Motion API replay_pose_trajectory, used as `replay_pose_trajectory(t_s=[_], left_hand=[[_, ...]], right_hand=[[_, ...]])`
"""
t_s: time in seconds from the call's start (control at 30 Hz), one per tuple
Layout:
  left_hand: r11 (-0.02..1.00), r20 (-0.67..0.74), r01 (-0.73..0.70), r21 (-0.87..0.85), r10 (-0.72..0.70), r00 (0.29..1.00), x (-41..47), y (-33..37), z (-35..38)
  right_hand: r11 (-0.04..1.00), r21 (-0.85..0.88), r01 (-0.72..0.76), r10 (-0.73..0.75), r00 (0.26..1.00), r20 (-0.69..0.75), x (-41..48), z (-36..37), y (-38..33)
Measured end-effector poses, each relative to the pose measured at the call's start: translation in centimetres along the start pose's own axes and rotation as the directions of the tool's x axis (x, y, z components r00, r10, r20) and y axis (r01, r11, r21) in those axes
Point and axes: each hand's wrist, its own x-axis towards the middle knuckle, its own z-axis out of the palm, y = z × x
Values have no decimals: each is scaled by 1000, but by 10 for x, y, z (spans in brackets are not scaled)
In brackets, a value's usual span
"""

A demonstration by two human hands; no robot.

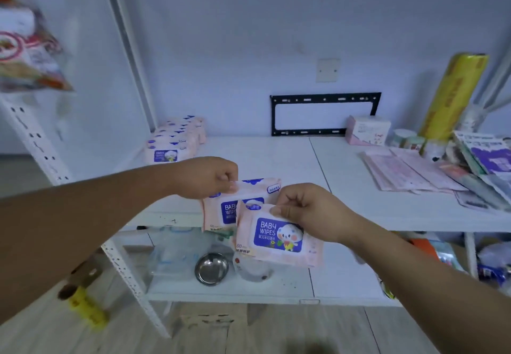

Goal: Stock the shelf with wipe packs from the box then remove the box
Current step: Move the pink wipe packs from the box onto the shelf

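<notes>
White shelf stood against pale wall, wood floor below. Left hand pinched left pack, right hand pinched right pack; stocked packs sat back-left.

- The middle of the white shelf lies bare, open from its front edge to the back wall.
- A row of wipe packs fills its back left corner.
- Flat pink packets, a pink box and a leaning yellow roll crowd the right end.
- A perforated upright bounds the left side.
</notes>
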Motion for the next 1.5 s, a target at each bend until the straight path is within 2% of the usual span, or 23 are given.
replay_pose_trajectory(t_s=[0.1, 0.4, 0.6, 0.93, 1.2, 1.5], left_hand=[[999, -30, 32, -43, -34, 999, -16, -44, -15], [998, -48, 59, -16, -60, 997, -42, -176, -41], [996, -62, 81, -46, -83, 995, -37, -238, -48], [986, -3, 163, -24, -163, 987, 36, -312, -41], [973, 46, 204, 110, -210, 977, 101, -349, -48], [950, 27, 211, 230, -223, 974, 134, -390, -59]], right_hand=[[1000, -3, 19, -19, 1000, 19, 33, 24, -24], [999, -8, 38, -38, 996, 75, 132, 105, -78], [995, -24, 94, -91, 992, 89, 184, 144, -95], [982, -129, 135, -112, 979, 170, 299, 160, -76], [966, -199, 167, -127, 971, 200, 388, 183, -52], [952, -249, 179, -147, 979, 141, 443, 215, -42]])
